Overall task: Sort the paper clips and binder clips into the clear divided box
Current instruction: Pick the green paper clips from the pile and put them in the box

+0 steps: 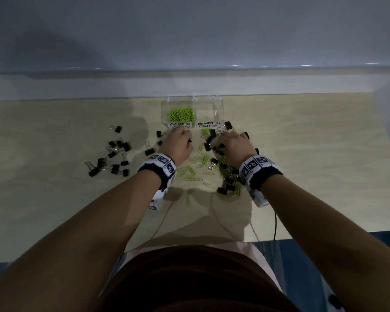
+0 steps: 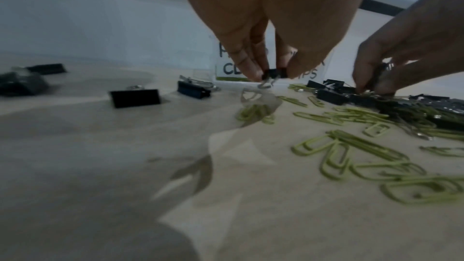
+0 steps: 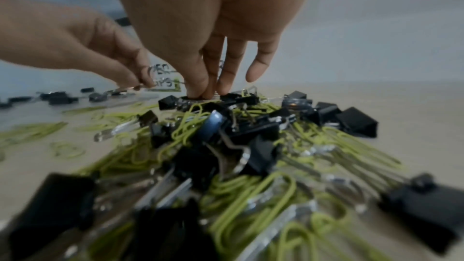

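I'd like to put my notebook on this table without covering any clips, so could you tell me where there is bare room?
Bare wood lies right of the mixed clip pile, out to the table edge, and along the near edge beside the forearms. The far left corner beyond the scattered binder clips is also free. It is crowded in front of the clear box, where both hands work.

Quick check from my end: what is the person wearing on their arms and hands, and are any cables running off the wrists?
Both forearms are bare, no sleeves or gloves. Each wrist carries a dark band topped with white blocks printed with black square markers. A white camera unit hangs below each wrist. A dark cable trails from the right one; pale cables cross the table.
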A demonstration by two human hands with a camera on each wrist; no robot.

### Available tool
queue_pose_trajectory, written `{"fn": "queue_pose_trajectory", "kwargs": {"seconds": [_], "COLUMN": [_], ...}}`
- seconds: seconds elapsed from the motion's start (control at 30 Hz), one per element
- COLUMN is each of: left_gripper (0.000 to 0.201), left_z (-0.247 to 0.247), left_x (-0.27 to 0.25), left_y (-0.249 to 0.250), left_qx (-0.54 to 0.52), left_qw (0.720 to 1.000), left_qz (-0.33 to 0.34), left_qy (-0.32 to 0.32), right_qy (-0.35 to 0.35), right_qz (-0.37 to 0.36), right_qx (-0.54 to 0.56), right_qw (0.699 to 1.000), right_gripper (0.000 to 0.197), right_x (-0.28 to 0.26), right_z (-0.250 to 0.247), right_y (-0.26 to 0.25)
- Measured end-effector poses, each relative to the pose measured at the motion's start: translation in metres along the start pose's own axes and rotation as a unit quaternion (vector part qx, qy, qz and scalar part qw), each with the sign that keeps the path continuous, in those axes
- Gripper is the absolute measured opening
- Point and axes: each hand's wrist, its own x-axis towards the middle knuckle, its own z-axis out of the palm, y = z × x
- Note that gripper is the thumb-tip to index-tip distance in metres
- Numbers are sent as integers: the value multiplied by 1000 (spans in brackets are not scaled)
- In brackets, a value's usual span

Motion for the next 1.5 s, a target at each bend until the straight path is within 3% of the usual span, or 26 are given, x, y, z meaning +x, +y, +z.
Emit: {"fn": "queue_pose_trajectory", "kwargs": {"seconds": [0.17, 0.27, 0.33, 0.47, 0.53, 0.73, 0.87, 1.03, 1.2, 1.27, 1.33, 1.4, 1.5], "left_gripper": [30, 25, 23, 22, 19, 17, 18, 25, 34, 39, 41, 38, 29], "left_z": [-8, -4, 5, 32, 40, 34, 16, -8, -11, -5, 2, 11, 18], "left_x": [-9, -10, -12, -14, -13, -17, -27, -29, -15, -6, 3, 10, 16], "left_y": [-17, 7, 30, 63, 68, 59, 36, -16, 3, 24, 42, 51, 54], "left_qx": [71, 43, -5, -49, -46, -106, -142, -38, 15, 26, 55, 78, 75], "left_qw": [995, 999, 999, 994, 994, 991, 989, 998, 998, 994, 989, 986, 989], "left_qz": [-46, 10, 43, 46, 28, 18, -3, -38, 41, 74, 99, 104, 73], "left_qy": [50, 32, -8, -83, -91, -78, -34, 12, -39, -72, -91, -106, -102], "right_qy": [152, 194, 197, 149, 125, 84, 56, -21, -77, -45, 27, 97, 96], "right_qz": [126, 185, 166, 18, -11, -1, 0, -11, -21, -29, -8, 35, 131], "right_qx": [24, -9, -10, -17, -24, -36, -57, -80, -97, -39, 112, 265, 369], "right_qw": [980, 963, 966, 988, 992, 996, 997, 997, 992, 998, 993, 959, 915], "right_gripper": [14, 19, 20, 21, 22, 18, 19, 33, 38, 29, 24, 24, 7], "right_x": [-19, -36, -45, -60, -62, -54, -48, -39, -34, -34, -36, -37, -39], "right_z": [0, 1, 3, 15, 23, 28, 26, 22, 18, 19, 18, 14, 5], "right_y": [27, 38, 33, 14, 9, -1, -1, -1, -3, -4, -2, 2, 12]}}
